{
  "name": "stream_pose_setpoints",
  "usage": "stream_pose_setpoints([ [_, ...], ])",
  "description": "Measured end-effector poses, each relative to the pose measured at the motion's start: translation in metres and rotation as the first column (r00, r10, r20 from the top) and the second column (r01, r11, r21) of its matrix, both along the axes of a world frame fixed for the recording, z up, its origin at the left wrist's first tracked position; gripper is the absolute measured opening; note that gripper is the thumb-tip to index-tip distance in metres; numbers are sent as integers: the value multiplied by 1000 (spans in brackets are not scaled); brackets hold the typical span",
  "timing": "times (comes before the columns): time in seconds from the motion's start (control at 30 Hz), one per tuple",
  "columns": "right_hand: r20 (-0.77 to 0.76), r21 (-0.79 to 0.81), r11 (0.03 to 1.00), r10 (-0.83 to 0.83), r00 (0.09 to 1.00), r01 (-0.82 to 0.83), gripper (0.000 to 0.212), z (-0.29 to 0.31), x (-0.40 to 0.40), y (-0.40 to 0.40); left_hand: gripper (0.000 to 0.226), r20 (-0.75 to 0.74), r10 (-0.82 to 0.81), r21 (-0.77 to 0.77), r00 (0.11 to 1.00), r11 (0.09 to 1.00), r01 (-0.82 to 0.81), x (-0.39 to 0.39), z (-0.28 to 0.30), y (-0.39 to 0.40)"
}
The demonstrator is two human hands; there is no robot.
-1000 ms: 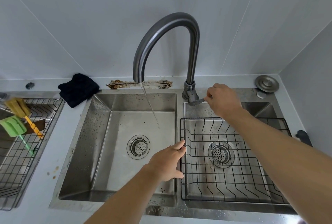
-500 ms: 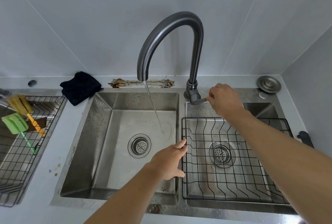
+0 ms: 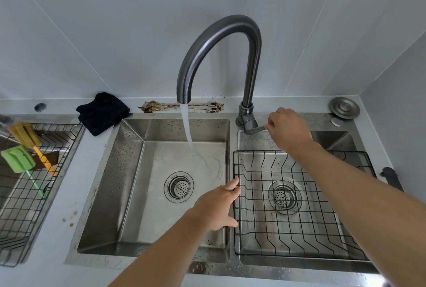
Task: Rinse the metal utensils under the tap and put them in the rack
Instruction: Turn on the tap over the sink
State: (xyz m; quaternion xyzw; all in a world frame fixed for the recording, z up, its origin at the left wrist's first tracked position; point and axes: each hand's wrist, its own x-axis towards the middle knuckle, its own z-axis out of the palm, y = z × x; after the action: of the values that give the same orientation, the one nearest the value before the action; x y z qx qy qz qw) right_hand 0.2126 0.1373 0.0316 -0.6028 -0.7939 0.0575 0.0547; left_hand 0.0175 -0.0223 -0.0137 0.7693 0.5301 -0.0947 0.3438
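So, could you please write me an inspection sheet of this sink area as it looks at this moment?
Surface: grey counter with small brown stains; double steel sink, its left basin wet.
Job's things: tap running into the left basin; black wire rack in the right basin, nothing in it; forks lying on the ledge behind the sink.
Clutter: dark cloth; green and yellow brushes in a second rack at far left; round metal plug.
Grippers: right hand pinches the tap lever; left hand rests on the rack's left edge.
Cables: nothing seen.
Surroundings: plain grey wall panels.
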Motion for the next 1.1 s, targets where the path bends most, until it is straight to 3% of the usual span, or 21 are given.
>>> stream_pose_setpoints([
  [0.73, -1, -23, 997, -70, 998, 70, 25, 10, -7, -22, 86, 37, -63, 47, 997, 997, 61, -8, -5, -5],
  [1.1, -159, -75, 997, -27, 987, 16, 21, 16, -78, -34, 52, 206, 134, 111, 969, 981, -159, -105, -10, -18],
])
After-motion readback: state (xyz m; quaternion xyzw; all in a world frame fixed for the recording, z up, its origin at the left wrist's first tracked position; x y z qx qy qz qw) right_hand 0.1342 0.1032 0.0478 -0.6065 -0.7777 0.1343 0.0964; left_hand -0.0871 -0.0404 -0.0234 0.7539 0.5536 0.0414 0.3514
